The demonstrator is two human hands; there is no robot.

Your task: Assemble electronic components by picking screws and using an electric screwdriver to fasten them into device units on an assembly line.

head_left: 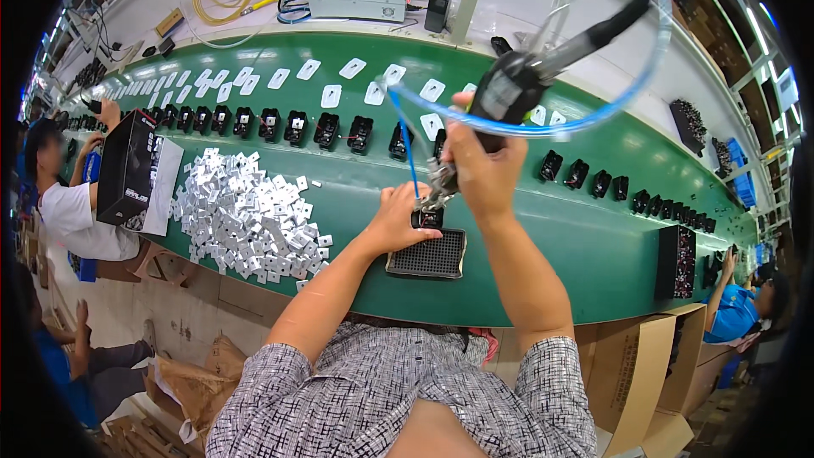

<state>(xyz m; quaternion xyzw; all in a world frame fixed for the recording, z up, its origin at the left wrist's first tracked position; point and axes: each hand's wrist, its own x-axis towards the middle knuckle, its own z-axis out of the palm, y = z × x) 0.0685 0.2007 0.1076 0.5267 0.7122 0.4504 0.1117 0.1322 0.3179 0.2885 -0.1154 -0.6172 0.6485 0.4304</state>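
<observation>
My right hand [485, 165] is closed round a black handheld electric screwdriver [506, 92], tilted with its metal tip end down to the left. A clear blue air hose [585, 125] loops off it. My left hand [395, 219] pinches a small black housing [428, 218] right under the screwdriver's tip. What lies inside the housing is too small to tell. Just nearer to me than the housing, a dark tray with a grid of holes [426, 255] lies on the green bench [526, 276], close to my left fingertips.
A large heap of white-silver square plates [254, 219] lies left. Rows of black housings [326, 131] and flat white pieces [331, 96] run behind. A black box [676, 261] stands right, above an open cardboard carton [632, 369]. Co-workers [72, 212] sit at both ends.
</observation>
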